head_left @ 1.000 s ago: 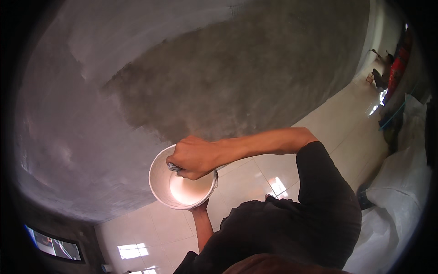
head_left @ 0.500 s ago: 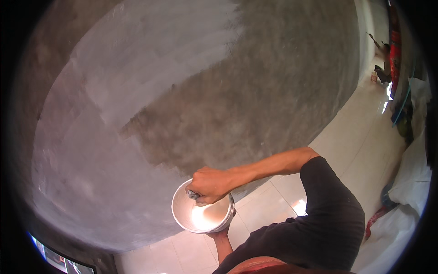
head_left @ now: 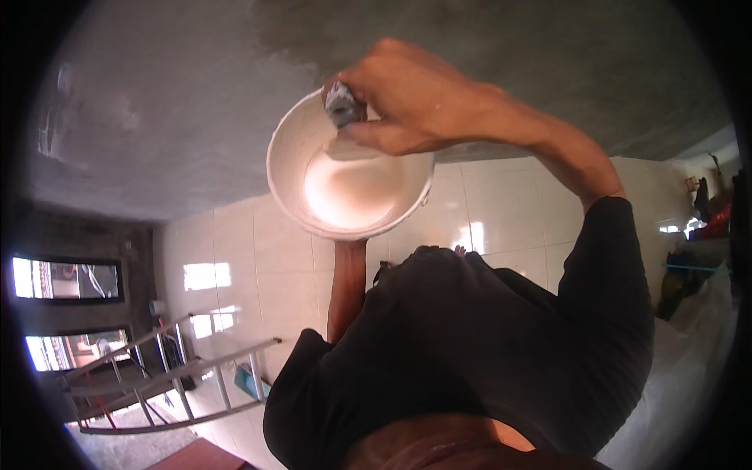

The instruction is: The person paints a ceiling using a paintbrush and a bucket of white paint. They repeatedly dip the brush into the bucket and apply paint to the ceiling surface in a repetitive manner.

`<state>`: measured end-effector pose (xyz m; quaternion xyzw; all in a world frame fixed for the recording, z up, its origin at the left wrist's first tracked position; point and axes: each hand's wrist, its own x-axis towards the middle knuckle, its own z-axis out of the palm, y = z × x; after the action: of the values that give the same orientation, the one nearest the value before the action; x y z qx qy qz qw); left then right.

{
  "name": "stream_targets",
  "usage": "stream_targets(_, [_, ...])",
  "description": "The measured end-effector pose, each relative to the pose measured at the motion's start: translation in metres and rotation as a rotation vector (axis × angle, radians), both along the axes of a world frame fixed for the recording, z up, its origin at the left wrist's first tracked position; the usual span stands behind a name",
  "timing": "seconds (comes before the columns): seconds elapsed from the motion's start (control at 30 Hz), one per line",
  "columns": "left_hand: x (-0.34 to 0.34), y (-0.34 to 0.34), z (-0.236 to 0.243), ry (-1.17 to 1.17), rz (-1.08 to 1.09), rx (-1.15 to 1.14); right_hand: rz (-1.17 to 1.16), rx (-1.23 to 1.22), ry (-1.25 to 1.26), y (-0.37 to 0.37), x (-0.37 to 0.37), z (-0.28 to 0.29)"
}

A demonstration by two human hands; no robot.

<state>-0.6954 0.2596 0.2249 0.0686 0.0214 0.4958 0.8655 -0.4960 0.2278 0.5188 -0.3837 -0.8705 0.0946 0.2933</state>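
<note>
A white bucket (head_left: 288,168) with pale, milky liquid paint (head_left: 352,192) in its bottom is held up in front of me. My left forearm (head_left: 348,290) rises to its underside; the bucket hides the hand that supports it from below. Over the bucket's far rim, my right hand (head_left: 407,102) is closed around the dark, paint-smeared handle of what looks like a paintbrush (head_left: 343,106). Its pale, wide end points down into the bucket by the paint, mostly behind my fingers. Beyond stands a grey wall (head_left: 180,110), partly coated in a lighter shade.
An aluminium ladder (head_left: 222,388) is at the lower left, with a teal object (head_left: 249,381) by its end. Windows (head_left: 66,280) show at the far left. Glossy tiles cover the floor (head_left: 235,258). At the right lie whitish sheeting (head_left: 674,376) and mixed items near the wall.
My view has swung down and to the left, bringing the ladder and windows in. The bucket and both hands now appear larger and higher. The right hand keeps its grip over the bucket.
</note>
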Motion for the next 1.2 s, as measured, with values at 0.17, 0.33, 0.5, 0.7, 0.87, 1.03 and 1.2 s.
stream_targets(0.17, [-0.005, -0.005, -0.005, -0.008, 0.019, -0.027, 0.054, 0.026, -0.012, 0.017, -0.008, -0.013])
stream_targets(0.33, [-0.010, -0.005, -0.009, 0.003, 0.021, -0.035, 0.029, -0.121, -0.161, 0.022, -0.009, -0.012])
stream_targets(0.5, [-0.009, -0.009, -0.013, 0.008, 0.028, -0.041, 0.006, -0.102, -0.189, 0.019, -0.005, -0.024])
stream_targets(0.7, [-0.009, -0.009, -0.020, -0.003, 0.029, -0.049, 0.018, -0.024, -0.099, 0.018, -0.002, -0.014])
stream_targets(0.87, [-0.008, -0.005, -0.023, -0.021, 0.028, -0.037, 0.077, 0.224, 0.079, 0.012, 0.011, -0.008])
stream_targets(1.03, [-0.013, -0.005, -0.026, -0.051, 0.033, -0.031, 0.096, 0.497, -0.036, 0.004, 0.015, -0.021])
stream_targets(1.2, [-0.015, 0.002, -0.027, -0.102, 0.024, -0.010, 0.064, 0.618, 0.051, -0.008, 0.023, -0.020])
